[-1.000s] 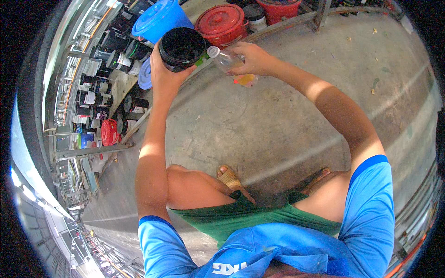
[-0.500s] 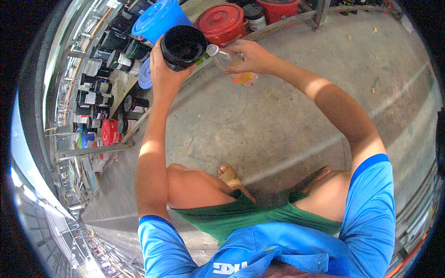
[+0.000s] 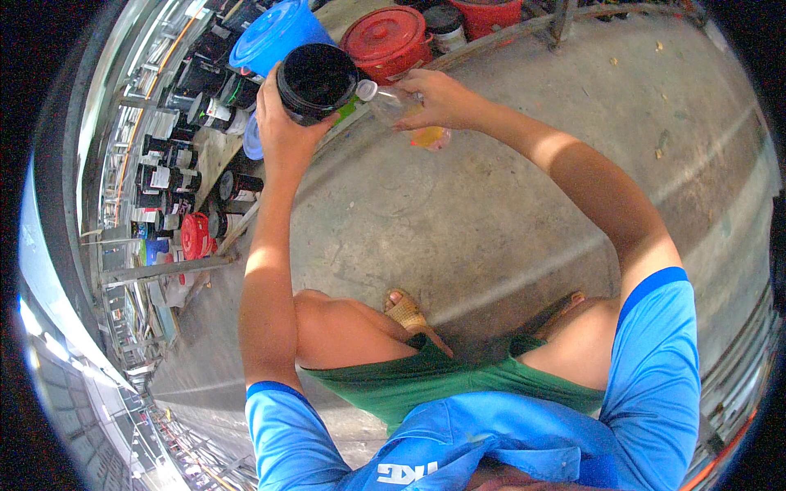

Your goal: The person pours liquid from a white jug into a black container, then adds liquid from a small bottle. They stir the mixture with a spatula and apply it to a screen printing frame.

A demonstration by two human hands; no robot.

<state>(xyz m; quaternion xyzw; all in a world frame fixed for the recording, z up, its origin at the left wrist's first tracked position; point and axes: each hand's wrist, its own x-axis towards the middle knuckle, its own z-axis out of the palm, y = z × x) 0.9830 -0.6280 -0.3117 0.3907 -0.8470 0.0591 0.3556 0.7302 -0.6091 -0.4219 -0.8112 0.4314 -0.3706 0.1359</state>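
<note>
Up in front of me, my left hand grips a round black tub by its side, fingers and thumb spread round the wall. The tub's mouth faces me; its inside is dark, so I cannot tell what it holds. To the right of it, my right hand is closed round a clear plastic bottle. The bottle lies tilted, its whitish cap end close to the tub's right side. Orange and red show on its lower end, below my fingers.
Behind the tub stands a blue lidded bucket, and a red lidded bucket is right of it. Several black tubs line the shelf on the left, near a small red bucket. A metal post rises from the shelf edge. Concrete floor spreads below.
Both hands, with the tub and the bottle, have shifted slightly left. The view has moved a little too. My grip on each thing is the same.
</note>
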